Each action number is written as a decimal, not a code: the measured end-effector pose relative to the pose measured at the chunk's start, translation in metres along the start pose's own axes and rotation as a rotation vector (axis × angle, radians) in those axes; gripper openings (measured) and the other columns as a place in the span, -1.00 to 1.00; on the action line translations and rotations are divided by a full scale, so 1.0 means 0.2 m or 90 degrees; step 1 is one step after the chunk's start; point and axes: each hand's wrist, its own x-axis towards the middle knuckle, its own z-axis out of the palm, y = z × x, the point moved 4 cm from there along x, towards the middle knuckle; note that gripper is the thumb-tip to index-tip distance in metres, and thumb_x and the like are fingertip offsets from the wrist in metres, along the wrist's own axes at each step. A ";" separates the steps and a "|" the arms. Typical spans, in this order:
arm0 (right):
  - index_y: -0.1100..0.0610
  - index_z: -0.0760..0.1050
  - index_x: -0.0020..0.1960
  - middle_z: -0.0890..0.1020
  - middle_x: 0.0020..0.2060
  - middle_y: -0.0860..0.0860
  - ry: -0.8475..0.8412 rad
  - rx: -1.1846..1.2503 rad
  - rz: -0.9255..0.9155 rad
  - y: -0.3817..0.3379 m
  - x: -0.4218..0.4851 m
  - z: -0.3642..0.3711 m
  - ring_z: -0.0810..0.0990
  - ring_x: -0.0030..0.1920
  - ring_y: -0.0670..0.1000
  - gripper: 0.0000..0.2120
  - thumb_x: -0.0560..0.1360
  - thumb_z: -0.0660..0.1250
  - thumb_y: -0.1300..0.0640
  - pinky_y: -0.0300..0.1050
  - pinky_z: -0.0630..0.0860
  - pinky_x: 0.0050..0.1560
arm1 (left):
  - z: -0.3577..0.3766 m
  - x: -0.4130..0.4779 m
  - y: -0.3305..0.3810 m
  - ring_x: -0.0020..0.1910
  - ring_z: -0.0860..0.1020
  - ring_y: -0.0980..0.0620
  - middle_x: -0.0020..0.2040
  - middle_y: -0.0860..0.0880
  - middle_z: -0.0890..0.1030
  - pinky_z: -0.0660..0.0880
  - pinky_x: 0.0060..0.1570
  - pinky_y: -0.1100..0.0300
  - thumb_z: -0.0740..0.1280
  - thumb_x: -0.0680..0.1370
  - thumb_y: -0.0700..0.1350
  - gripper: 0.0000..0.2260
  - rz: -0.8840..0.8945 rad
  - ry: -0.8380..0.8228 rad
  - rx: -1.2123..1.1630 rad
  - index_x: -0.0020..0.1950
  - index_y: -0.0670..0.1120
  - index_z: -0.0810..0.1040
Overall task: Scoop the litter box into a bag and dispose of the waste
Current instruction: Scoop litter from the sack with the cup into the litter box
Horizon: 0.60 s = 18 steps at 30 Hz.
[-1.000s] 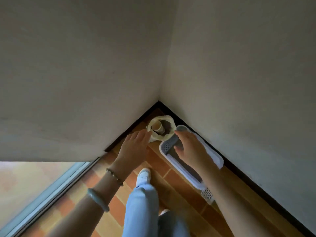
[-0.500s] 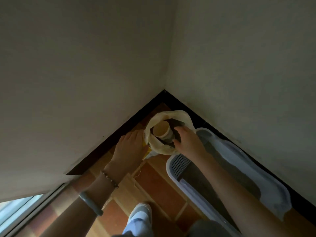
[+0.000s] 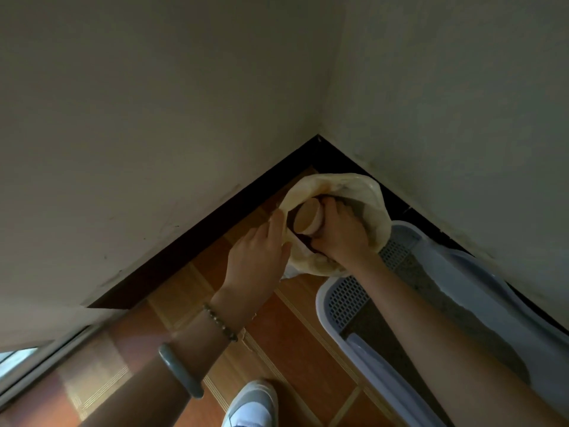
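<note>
You are at the bagging stage, and disposal has not begun. The bag [image 3: 374, 211] sits on the floor [image 3: 289, 334] in the far corner where the two walls meet, its mouth open and its near edge touching the far end of the litter box [image 3: 348, 298]. The litter box lies along the right wall, with a perforated panel at its far end and dark, granular litter in the tray behind it. No scoop is identifiable in this view, so you cannot confirm how much of the box has been scooped.

Your left hand [image 3: 257, 260] rests against the left side of the bag, fingers extended and loosely curled on the rim; it appears to steady or spread the opening rather than clamp it. Your right hand [image 3: 340, 234] is inside the bag mouth, fingers wrapped around a pale, round cup [image 3: 308, 217] whose open end faces the camera. The cup's contents are not visible.

The bag is thin, cream-coloured and crumpled, with brownish staining along the far rim. Dark material shows inside, probably waste, though the light is too dim to be certain. Remaining steps: close the bag, lift it and carry it to disposal.
</note>
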 end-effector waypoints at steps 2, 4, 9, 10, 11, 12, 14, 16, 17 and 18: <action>0.16 0.24 0.36 0.41 0.26 0.17 -0.014 -0.142 -0.038 0.01 0.00 -0.03 0.36 0.27 0.18 -0.31 0.34 0.43 -0.01 0.09 0.37 0.22 | 0.00 0.00 0.00 -0.22 0.63 -0.07 -0.11 -0.11 0.64 0.57 -0.36 0.13 0.42 0.46 -0.08 -0.56 0.003 -0.002 -0.001 0.28 -0.18 0.44; 0.14 0.27 0.35 0.41 0.24 0.15 -0.054 -0.249 -0.064 0.00 0.00 -0.01 0.35 0.25 0.16 -0.38 0.37 0.40 0.00 0.06 0.33 0.22 | -0.01 0.00 0.01 -0.20 0.63 -0.05 -0.09 -0.10 0.65 0.58 -0.32 0.15 0.41 0.46 -0.07 -0.57 0.003 -0.006 0.005 0.28 -0.16 0.45; 0.14 0.30 0.32 0.43 0.22 0.13 -0.077 -0.247 -0.051 -0.02 -0.01 0.07 0.37 0.24 0.14 -0.54 0.47 0.30 0.05 0.03 0.33 0.18 | 0.00 -0.01 0.03 -0.22 0.64 -0.06 -0.11 -0.11 0.65 0.53 -0.37 0.18 0.47 0.41 -0.10 -0.53 -0.017 -0.017 0.026 0.27 -0.18 0.48; 0.13 0.30 0.32 0.43 0.22 0.13 -0.077 -0.246 -0.046 -0.02 -0.01 0.07 0.36 0.24 0.14 -0.54 0.47 0.30 0.06 0.03 0.33 0.19 | 0.01 -0.01 0.04 -0.20 0.64 -0.07 -0.09 -0.11 0.65 0.54 -0.36 0.17 0.47 0.41 -0.11 -0.52 -0.018 -0.017 0.023 0.29 -0.18 0.47; 0.13 0.30 0.32 0.43 0.23 0.13 -0.079 -0.246 -0.042 -0.02 0.00 0.07 0.36 0.24 0.14 -0.54 0.47 0.31 0.06 0.03 0.33 0.20 | 0.01 -0.01 0.04 -0.17 0.63 -0.07 -0.06 -0.12 0.65 0.54 -0.33 0.16 0.44 0.44 -0.11 -0.52 -0.021 -0.019 0.019 0.32 -0.17 0.44; 0.13 0.30 0.33 0.44 0.23 0.13 -0.079 -0.240 -0.039 -0.03 0.01 0.08 0.37 0.24 0.15 -0.53 0.47 0.31 0.06 0.04 0.33 0.20 | 0.01 -0.01 0.04 -0.12 0.63 -0.07 -0.02 -0.11 0.64 0.55 -0.28 0.15 0.41 0.47 -0.10 -0.52 -0.025 -0.022 0.014 0.35 -0.16 0.41; 0.12 0.32 0.33 0.46 0.22 0.13 -0.078 -0.210 -0.041 -0.03 0.02 0.09 0.38 0.23 0.16 -0.54 0.48 0.30 0.04 0.05 0.33 0.20 | 0.00 -0.01 0.04 -0.05 0.62 -0.07 0.05 -0.11 0.62 0.56 -0.21 0.14 0.36 0.51 -0.08 -0.52 -0.028 -0.028 0.000 0.40 -0.13 0.36; 0.11 0.35 0.32 0.49 0.19 0.12 -0.068 -0.163 -0.043 -0.04 0.02 0.10 0.40 0.22 0.17 -0.55 0.47 0.30 0.00 0.06 0.35 0.18 | 0.00 -0.02 0.03 -0.09 0.62 -0.06 0.01 -0.10 0.63 0.57 -0.24 0.15 0.38 0.50 -0.08 -0.52 -0.026 -0.026 -0.001 0.38 -0.14 0.37; 0.11 0.37 0.30 0.50 0.17 0.13 -0.066 -0.134 -0.040 -0.03 0.02 0.11 0.41 0.20 0.18 -0.55 0.46 0.32 0.00 0.06 0.37 0.16 | 0.00 -0.02 0.03 -0.13 0.63 -0.05 -0.03 -0.10 0.64 0.56 -0.29 0.16 0.40 0.48 -0.09 -0.52 -0.024 -0.027 0.002 0.36 -0.14 0.39; 0.12 0.38 0.28 0.52 0.15 0.13 -0.062 -0.100 -0.038 -0.02 0.02 0.10 0.42 0.19 0.18 -0.55 0.44 0.34 0.01 0.06 0.40 0.15 | 0.01 -0.03 0.03 -0.18 0.63 -0.04 -0.08 -0.09 0.64 0.55 -0.34 0.18 0.43 0.46 -0.10 -0.52 -0.021 -0.027 0.004 0.34 -0.15 0.42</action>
